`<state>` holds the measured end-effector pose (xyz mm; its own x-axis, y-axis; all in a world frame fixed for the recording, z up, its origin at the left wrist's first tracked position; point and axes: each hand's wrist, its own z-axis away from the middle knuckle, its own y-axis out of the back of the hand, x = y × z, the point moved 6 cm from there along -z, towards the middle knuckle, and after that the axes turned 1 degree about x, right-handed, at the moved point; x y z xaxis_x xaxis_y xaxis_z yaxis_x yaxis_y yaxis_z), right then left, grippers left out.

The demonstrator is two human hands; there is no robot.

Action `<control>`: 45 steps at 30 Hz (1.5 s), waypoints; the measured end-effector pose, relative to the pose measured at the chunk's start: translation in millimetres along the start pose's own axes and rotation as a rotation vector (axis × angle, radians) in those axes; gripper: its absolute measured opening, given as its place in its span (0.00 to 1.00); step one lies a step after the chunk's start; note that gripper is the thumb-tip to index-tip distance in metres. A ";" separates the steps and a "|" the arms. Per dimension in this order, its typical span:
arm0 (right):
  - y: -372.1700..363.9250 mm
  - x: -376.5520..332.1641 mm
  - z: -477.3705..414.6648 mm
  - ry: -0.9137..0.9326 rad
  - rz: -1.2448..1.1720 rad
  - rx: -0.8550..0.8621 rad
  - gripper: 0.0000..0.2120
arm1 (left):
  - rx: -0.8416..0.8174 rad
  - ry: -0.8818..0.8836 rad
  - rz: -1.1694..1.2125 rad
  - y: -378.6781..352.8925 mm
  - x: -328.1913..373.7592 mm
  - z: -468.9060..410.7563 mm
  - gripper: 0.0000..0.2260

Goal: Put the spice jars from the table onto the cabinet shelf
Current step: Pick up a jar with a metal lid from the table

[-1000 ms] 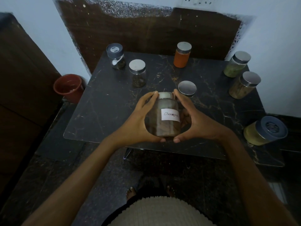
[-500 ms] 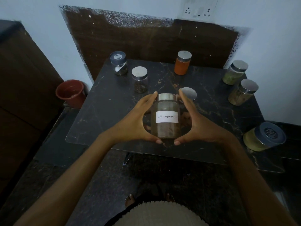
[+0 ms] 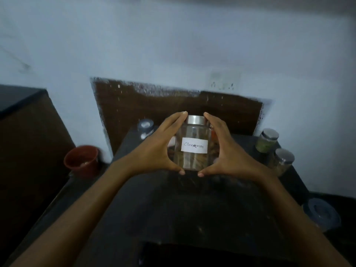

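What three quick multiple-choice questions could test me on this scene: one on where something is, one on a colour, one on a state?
1. Where is the red bucket?
A. on the floor left of the table
B. on the table
C. behind the jar on the right

2. What colour is the label on the held cinnamon jar?
A. yellow
B. white
C. blue

3. How is the cinnamon jar held?
A. lying on the table
B. by one hand
C. upright between both hands

Answers: 1 A, it stands beside the table; 2 B, white paper with handwriting; 3 C, left hand and right hand flank it.
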<state>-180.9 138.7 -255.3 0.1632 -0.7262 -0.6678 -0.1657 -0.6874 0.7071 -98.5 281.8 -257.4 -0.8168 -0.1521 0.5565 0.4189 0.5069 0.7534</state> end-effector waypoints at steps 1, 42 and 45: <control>9.8 -10.2 -11.3 0.038 0.026 0.045 0.62 | 0.022 -0.020 -0.035 16.2 3.1 -8.6 0.57; 313.3 -136.5 -394.3 0.601 0.281 0.500 0.60 | 0.760 -0.154 -0.908 353.4 21.9 -338.9 0.57; 314.4 -124.0 -410.5 0.552 0.268 0.463 0.60 | 0.823 -0.033 -0.787 349.9 -3.8 -349.8 0.57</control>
<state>146.1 14.6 145.2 0.5024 -0.8439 -0.1885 -0.6382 -0.5089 0.5777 189.9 163.0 126.7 -0.7528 -0.6582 0.0123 -0.5923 0.6853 0.4237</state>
